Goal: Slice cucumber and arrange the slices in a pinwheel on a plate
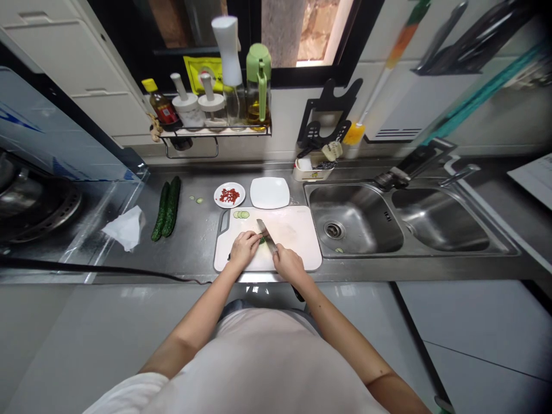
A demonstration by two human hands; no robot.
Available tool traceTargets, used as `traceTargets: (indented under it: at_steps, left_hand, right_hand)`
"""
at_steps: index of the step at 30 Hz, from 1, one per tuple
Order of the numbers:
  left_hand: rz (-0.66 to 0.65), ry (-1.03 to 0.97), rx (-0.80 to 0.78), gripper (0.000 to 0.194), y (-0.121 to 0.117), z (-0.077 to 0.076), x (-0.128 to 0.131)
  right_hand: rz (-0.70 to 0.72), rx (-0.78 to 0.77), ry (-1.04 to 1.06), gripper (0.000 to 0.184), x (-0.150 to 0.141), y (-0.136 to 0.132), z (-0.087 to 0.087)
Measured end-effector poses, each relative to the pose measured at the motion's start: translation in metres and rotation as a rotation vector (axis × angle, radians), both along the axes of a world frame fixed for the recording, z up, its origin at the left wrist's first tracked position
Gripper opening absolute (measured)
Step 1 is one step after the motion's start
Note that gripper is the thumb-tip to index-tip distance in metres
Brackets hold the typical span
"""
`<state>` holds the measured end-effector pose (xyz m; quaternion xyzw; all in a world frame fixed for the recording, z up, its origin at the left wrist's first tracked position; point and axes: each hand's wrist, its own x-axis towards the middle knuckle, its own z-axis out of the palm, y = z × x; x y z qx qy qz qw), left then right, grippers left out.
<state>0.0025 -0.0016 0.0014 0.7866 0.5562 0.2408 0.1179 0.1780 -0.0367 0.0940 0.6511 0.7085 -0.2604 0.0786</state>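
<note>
My left hand (244, 248) is closed over a piece of cucumber (262, 239) on the white cutting board (297, 227). Most of that piece is hidden under my fingers. My right hand (288, 264) grips a kitchen knife (268, 235), its blade pointing away from me and lying right beside my left fingertips. The black handle end sticks out below my right palm. A few thin cucumber slices (241, 214) overlap near the board's far left corner. Behind the board stand a plate of chopped red pieces (229, 195) and a white square plate (269, 192).
Two whole cucumbers (166, 208) lie left of the board, near a crumpled white cloth or tissue (126, 228) and the stove (38, 201). A double sink (357, 218) is at the right. Bottles stand on a wall rack (215, 131) above the counter.
</note>
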Motion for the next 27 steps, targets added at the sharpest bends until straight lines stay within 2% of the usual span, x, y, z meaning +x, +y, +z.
traceTargets:
  at_steps: [11,21,27]
  left_hand:
    - [-0.003,0.007,0.012,0.027,-0.001,0.003,0.0]
    - [-0.015,-0.029,-0.008,0.026,0.001,0.004,-0.001]
    - [-0.019,-0.04,-0.014,0.025,0.003,0.004,-0.001]
  right_hand:
    - [0.033,-0.029,-0.013,0.026,-0.003,0.0,-0.003]
    - [0.069,-0.066,-0.015,0.024,0.011,-0.012,-0.003]
    - [0.067,-0.071,-0.011,0.027,0.008,-0.007,-0.001]
